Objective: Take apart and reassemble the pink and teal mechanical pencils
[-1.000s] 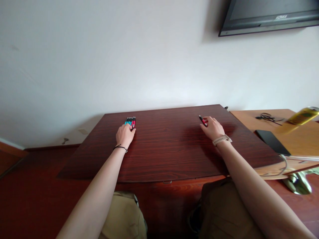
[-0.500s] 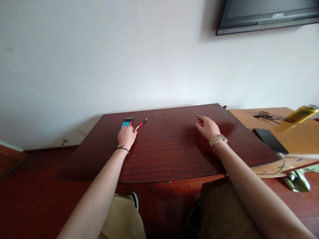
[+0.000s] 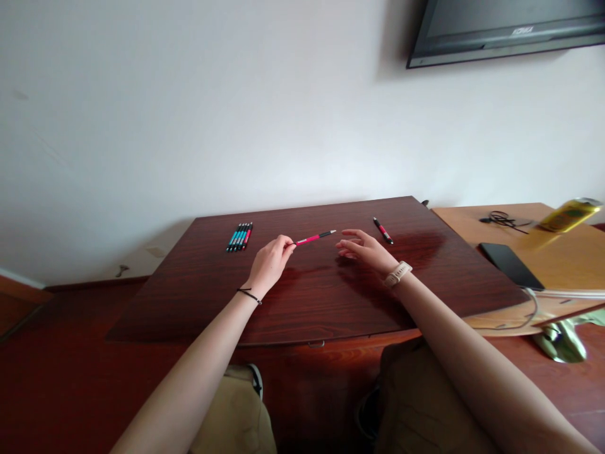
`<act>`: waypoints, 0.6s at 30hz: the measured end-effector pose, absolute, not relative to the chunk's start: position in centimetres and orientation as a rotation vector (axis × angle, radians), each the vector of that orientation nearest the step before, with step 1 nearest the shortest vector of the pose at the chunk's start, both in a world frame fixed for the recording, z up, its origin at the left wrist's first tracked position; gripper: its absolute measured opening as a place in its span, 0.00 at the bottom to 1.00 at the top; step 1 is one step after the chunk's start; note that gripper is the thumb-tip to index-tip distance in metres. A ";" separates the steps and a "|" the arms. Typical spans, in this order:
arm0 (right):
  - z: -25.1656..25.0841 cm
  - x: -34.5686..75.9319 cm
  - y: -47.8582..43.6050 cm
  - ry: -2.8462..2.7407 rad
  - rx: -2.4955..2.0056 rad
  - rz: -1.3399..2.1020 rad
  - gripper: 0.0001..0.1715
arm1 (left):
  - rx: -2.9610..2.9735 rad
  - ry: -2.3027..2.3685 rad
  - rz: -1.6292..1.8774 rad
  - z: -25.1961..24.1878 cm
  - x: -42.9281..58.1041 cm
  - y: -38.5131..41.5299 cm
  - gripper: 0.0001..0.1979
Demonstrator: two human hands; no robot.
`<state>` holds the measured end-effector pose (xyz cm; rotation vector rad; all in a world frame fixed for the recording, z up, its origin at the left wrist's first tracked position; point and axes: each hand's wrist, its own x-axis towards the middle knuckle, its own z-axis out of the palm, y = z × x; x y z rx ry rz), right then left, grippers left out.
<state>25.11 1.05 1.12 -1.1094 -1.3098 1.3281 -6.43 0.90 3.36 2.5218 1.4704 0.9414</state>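
Between thumb and fingers, my left hand (image 3: 271, 261) pinches one end of a red pen (image 3: 309, 239) over the middle of the dark wooden table (image 3: 307, 309). The pen's black-and-silver end points right, toward my right hand (image 3: 365, 249). That hand is open, its fingers reaching left and a small gap short of the pen tip. Behind it, on the table's right part, lies another red pen (image 3: 383, 231) with black ends. A row of several blue pens (image 3: 236, 238) lies side by side at the left, with one red pen (image 3: 247, 236) at its right edge.
On the right, a lighter wooden table (image 3: 567, 258) holds a dark flat device (image 3: 510, 265), a coiled black cable (image 3: 505, 219) and a yellow can (image 3: 570, 214). A white wall (image 3: 265, 113) stands behind, with a television (image 3: 505, 38) mounted at upper right.
My left hand has moved right, away from the row, carrying the red pen. My right hand has shifted left toward it, off the pen lying on the right.
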 end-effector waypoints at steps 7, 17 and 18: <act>2.0 23.8 0.1 -1.235 -0.967 1.468 0.25 | 2.435 1.320 1.027 3.6 -5.2 0.2 0.07; 1.9 23.7 0.3 -1.277 -1.060 1.314 0.31 | 2.114 1.211 1.272 4.0 -4.7 0.0 0.06; 1.9 23.7 0.3 -1.293 -1.076 1.304 0.32 | 2.078 1.208 1.256 3.9 -4.8 0.0 0.07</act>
